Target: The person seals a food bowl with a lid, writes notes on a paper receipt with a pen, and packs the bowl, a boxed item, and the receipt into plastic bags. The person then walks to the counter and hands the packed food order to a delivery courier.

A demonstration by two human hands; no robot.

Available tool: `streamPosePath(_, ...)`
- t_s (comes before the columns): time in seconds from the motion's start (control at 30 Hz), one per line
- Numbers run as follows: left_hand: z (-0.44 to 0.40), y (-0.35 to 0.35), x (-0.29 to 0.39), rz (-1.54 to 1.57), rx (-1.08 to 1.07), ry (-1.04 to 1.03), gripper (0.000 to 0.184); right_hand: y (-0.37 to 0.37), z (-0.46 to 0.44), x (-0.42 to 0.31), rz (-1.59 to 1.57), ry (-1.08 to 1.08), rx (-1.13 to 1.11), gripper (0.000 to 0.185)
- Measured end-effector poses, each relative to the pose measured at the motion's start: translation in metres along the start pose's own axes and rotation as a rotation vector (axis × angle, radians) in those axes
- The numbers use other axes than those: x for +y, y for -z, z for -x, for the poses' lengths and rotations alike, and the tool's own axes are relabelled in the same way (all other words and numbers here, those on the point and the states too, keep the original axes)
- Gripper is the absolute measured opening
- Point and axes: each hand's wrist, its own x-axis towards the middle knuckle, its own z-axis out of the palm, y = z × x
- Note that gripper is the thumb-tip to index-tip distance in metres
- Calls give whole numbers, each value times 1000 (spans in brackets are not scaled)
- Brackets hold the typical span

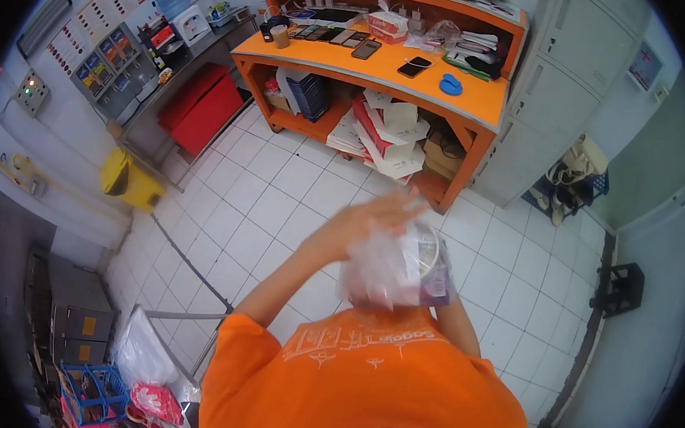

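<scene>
A clear plastic bag (378,267) is up in front of my chest, with a purple-printed pack (436,282) and a round, pale-rimmed item (428,251) showing at its right side. I cannot make out exactly what these items are. My left hand (377,220) is over the top of the bag, blurred by motion, its fingers stretched toward the right. Whether it touches the plastic is unclear. My right forearm (457,327) goes up behind the bag, which hides the right hand and its fingers.
Ahead stands an orange counter (321,54) with phones, a cup (280,36) and blue tape (450,84); boxes fill its shelf. Grey lockers (550,93) are at right. A yellow bin (129,179) and red container (208,108) are at left. Plastic bags (146,351) lie lower left.
</scene>
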Motion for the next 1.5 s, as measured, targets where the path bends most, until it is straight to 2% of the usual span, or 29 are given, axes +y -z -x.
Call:
streamPosePath(0.03, -25, -2, -35, -132, 116, 12, 47, 22, -36, -5, -40, -23, -26, 19)
streamPosePath(0.13, -91, 49, -80, -291, 147, 347, 54, 75, -130, -28, -153, -73, -115, 19)
streamPosePath(0.23, -113, 62, -188, -130, 373, 436, 62, 92, -233, -45, -204, -143, 41, 16)
streamPosePath(0.33, -142, 92, -266, -164, 513, 520, 62, 88, -311, -101, 10, -235, -31, 14)
streamPosePath(0.4, -158, 112, -339, -348, 551, 533, 59, 93, -368, -97, 83, -149, -22, 12)
streamPosePath(0.47, -172, 134, -401, -468, 571, 571, 57, 98, -422, -88, 223, -79, -73, 12)
streamPosePath(0.53, -196, 160, -459, -527, 588, 629, 56, 95, -476, -78, 268, 13, -27, 13)
streamPosePath(0.57, -208, 172, -489, -573, 598, 607, 44, 94, -505, -68, 296, 40, -10, 13)
streamPosePath(0.67, -244, 207, -596, -651, 570, 564, 29, 83, -590, -42, 335, 39, 57, 19)
streamPosePath(0.73, -266, 226, -655, -578, 512, 532, 24, 56, -637, -41, 339, 10, 133, 26)
streamPosePath(0.77, -281, 236, -683, -542, 487, 515, 21, 54, -671, -23, 347, 37, 121, 37)
streamPosePath(0.87, -320, 253, -752, -352, 503, 515, 26, 33, -760, 10, 449, 46, 135, 41)
streamPosePath(0.93, -346, 272, -795, -260, 458, 516, 28, 21, -805, 31, 397, 3, 138, 49)
streamPosePath(1.03, -367, 289, -831, -12, 358, 523, 37, 0, -853, 56, 391, 34, 170, 55)
streamPosePath(1.13, -381, 296, -844, 195, 233, 530, 49, -18, -887, 65, 432, 70, 250, 52)
streamPosePath(1.2, -384, 299, -853, 372, 162, 526, 56, -30, -903, 72, 483, 71, 369, 53)
streamPosePath(1.3, -377, 285, -882, 218, 163, 443, 45, -46, -915, 75, 581, 123, 485, 58)
streamPosePath(1.43, -357, 267, -858, 295, 566, 297, 29, -50, -919, 105, 786, 275, 608, 59)
streamPosePath(1.5, -349, 267, -856, 252, 583, 266, 28, -51, -920, 114, 853, 374, 624, 59)
